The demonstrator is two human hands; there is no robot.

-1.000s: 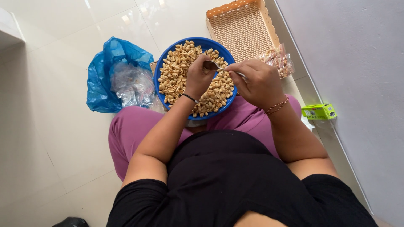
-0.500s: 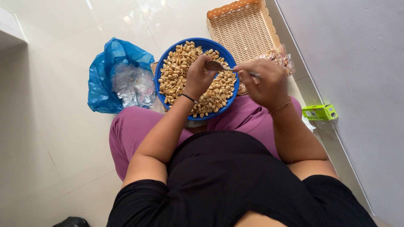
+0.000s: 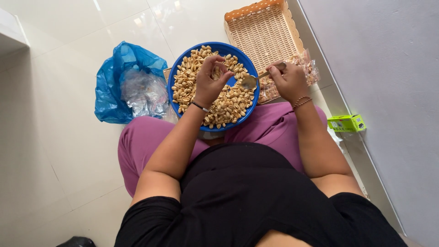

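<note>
Far left, upper: white ledge corner (image 3: 11,32) over pale tiled floor (image 3: 50,151).
Left of centre: blue bag (image 3: 112,87), crumpled on floor, clear plastic (image 3: 144,91) bunched inside. Touching or just beside bowl edge, cannot tell which.
Centre: round blue bowl (image 3: 176,73) on lap, resting on purple trousers (image 3: 274,126), full of pale split nuts (image 3: 224,107).
Left hand (image 3: 211,80) above nuts, fingers curled in, thumb and fingertips pinched together. Looks closed on a single nut, too small to confirm. Dark band on wrist.
Just right of it: spoon (image 3: 250,81), bowl end over blue rim, handle running up-right into right hand (image 3: 289,80). Right hand closed around handle, at bowl's right edge. Beaded bracelet on wrist.
Upper centre-right: wicker tray (image 3: 265,32), rectangular, on floor beyond bowl. Clear packet of nuts (image 3: 308,68) beside its lower end, behind right hand.
Right: green box (image 3: 346,123) on floor against grey wall (image 3: 388,91).
Bottom: black shirt (image 3: 247,201).
</note>
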